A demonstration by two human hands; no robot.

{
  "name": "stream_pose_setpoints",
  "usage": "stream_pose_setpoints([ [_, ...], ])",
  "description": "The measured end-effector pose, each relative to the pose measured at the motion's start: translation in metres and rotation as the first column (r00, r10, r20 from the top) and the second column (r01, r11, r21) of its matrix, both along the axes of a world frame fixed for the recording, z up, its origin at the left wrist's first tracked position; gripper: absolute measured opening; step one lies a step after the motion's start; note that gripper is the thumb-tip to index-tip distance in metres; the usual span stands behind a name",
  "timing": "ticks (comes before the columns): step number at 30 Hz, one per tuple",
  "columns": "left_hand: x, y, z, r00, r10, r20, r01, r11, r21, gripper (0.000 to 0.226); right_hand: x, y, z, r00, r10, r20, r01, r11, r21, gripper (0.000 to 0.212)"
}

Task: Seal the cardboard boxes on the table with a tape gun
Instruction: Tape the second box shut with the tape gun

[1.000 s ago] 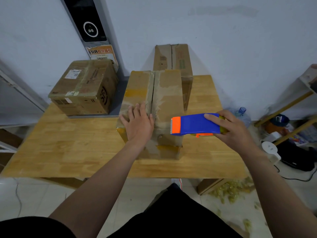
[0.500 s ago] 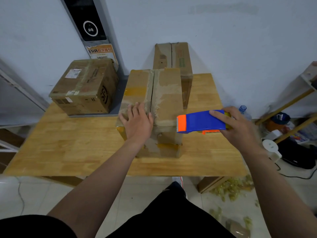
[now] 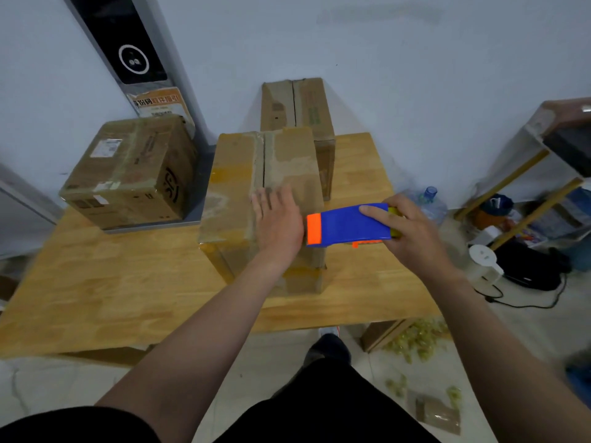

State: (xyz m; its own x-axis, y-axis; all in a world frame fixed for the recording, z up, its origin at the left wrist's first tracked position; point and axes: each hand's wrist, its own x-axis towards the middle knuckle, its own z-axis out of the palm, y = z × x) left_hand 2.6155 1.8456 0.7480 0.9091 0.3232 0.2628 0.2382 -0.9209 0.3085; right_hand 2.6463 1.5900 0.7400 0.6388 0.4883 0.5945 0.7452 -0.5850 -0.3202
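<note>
Left hand (image 3: pixel 279 223) lies flat, fingers straight, on the middle box (image 3: pixel 236 193) on the surface (image 3: pixel 112 282), hiding its near seam, while right hand (image 3: pixel 412 231) grips the tape gun (image 3: pixel 348 225) just right, seemingly off the cardboard, with a left box (image 3: pixel 128 174) and far box (image 3: pixel 307 107) beyond.

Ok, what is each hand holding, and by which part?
The right hand grips the tape gun by its rear end, opposite the orange tip. The left hand holds nothing; it lies flat on the middle box.
</note>
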Motion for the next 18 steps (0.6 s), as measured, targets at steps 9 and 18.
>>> stream_pose_setpoints([
  [9,0.004,0.008,-0.011,0.990,-0.076,0.118,0.087,0.993,-0.085,0.045,0.005,-0.019,-0.003,1.000,-0.007,-0.028,0.006,0.999,-0.041,0.052],
  [18,0.000,0.009,-0.002,0.993,-0.110,0.035,0.113,0.988,-0.105,0.052,0.016,-0.028,0.013,0.998,0.055,-0.012,-0.056,0.996,-0.076,0.067],
])
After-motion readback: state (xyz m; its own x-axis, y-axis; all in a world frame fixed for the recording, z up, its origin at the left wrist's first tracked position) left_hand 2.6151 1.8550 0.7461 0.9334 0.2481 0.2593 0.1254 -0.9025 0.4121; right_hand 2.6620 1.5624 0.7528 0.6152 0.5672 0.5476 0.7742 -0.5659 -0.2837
